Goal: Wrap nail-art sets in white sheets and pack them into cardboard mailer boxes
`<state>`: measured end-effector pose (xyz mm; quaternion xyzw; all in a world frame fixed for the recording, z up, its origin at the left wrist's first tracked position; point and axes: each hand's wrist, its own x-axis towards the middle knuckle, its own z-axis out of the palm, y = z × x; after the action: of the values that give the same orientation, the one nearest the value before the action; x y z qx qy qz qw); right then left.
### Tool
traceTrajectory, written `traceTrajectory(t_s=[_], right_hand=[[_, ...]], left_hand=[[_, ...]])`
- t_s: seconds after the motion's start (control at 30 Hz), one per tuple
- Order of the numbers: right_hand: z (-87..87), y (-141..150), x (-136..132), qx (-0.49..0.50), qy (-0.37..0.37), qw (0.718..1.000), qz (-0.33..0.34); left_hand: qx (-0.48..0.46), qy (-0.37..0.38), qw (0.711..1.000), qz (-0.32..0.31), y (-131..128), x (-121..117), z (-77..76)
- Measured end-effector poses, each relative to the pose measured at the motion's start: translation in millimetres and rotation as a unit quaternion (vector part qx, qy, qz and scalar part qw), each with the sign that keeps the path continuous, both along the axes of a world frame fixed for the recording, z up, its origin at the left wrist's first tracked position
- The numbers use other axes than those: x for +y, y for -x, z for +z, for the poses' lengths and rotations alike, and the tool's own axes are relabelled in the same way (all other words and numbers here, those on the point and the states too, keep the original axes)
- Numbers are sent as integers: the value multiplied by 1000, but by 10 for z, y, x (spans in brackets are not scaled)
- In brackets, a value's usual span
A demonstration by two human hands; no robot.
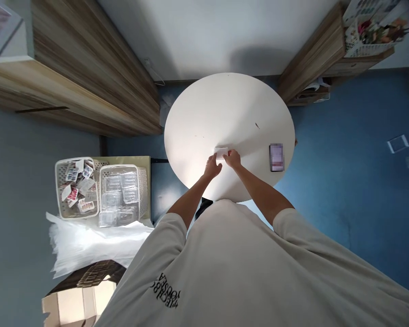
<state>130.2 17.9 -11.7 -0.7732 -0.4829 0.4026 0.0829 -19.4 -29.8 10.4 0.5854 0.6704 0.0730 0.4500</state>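
A small white rectangular piece [221, 152], perhaps folded paper or a flat packet, is between my hands over the near part of the round white table [204, 104]. My left hand [212, 167] grips its left lower corner, with the thumb pointing right. At its right side, my right hand [232, 158] pinches the edge with the fingers curled. The piece is too small in view to tell its exact kind. Both forearms reach in from the table's near edge.
A phone [276, 157] lies at the table's right. To my left stand a basket [58, 190] of small packets and a basket [142, 190] of clear plastic boxes. White sheets [98, 243] and an open cardboard box [78, 304] are nearer. Wooden cabinets [98, 68] flank the table.
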Motion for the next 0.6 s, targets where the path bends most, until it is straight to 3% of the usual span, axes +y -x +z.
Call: traceTrajectory(t_s=[0.2,0.33,0.47,0.6], right_hand=[[134,11,-158,30,17,999,-24],[188,134,-129,26,20,999,-22],[178,394,-12,36,13,999,-25],[129,838,148,46,-10,998,-33]], left_hand=[[10,1,1000,-5,95,-242,105],[19,-4,1000,-3,264,-314,153],[28,-19,999,-6,547,-256,145],[70,-38,996,-29,924,-104,152]])
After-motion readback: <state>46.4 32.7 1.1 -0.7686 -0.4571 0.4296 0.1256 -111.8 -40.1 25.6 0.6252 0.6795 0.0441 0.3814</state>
